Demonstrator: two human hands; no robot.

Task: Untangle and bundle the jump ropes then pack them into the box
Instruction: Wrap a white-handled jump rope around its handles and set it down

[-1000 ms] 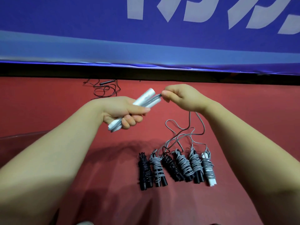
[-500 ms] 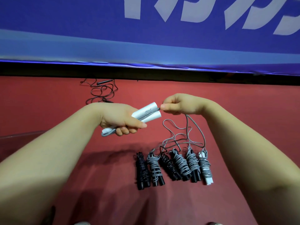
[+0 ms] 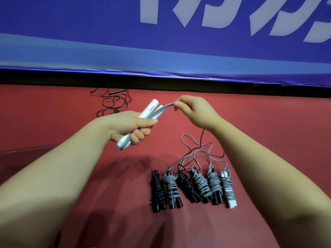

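Six bundled jump ropes [image 3: 192, 188] lay in a row. Beyond them the left hand [image 3: 129, 127] had its grip curled round two white handles [image 3: 149, 110], while the right hand's [image 3: 193, 111] grip pinched their grey cord [image 3: 165, 106]. Farther beyond the row lay a loose black rope [image 3: 112, 102].

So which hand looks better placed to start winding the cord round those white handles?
The right hand, probably. It pinches the grey cord just past the tips of the white handles, with slack trailing below. The left hand is wrapped round both handles, so it seems better suited to holding them steady.
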